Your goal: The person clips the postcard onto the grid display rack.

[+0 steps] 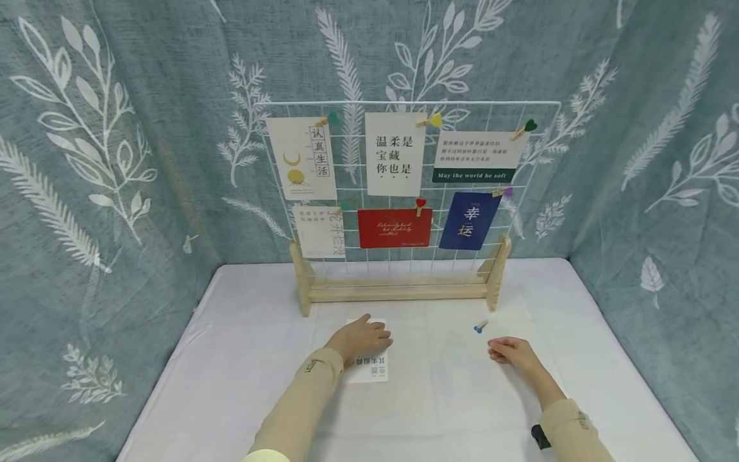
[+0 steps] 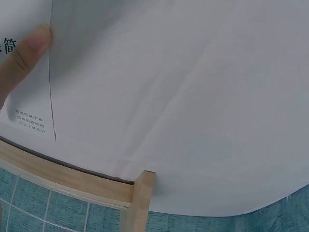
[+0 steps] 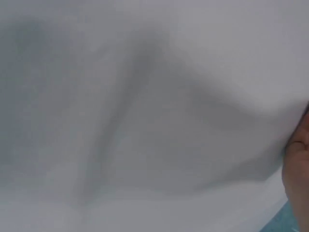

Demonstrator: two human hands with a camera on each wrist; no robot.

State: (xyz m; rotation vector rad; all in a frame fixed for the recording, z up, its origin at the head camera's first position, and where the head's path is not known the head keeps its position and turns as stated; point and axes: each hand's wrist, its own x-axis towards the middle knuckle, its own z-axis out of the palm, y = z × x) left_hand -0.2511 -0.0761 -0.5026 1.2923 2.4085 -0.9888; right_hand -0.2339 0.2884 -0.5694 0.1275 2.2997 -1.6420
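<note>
A white card [image 1: 375, 371] printed with dark and green characters lies on the table in front of the rack. My left hand [image 1: 360, 338] rests over it and covers its middle. In the left wrist view, the thumb [image 2: 36, 41] touches the card beside its edge. My right hand [image 1: 512, 353] is above the table on the right, its fingers loosely bent, with nothing visible in them. Just beyond those fingertips and apart from them lies a small wooden clothespin [image 1: 481, 326] with a blue end. Only part of the right hand [image 3: 297, 166] shows in its wrist view.
A white wire grid rack [image 1: 398, 269] on a wooden stand [image 1: 398, 293] stands at the back. Several cards hang there on heart clips, among them a red card [image 1: 395, 237] and a blue card [image 1: 479, 224]. Patterned green cloth [image 1: 115, 192] surrounds the white table [image 1: 248, 333].
</note>
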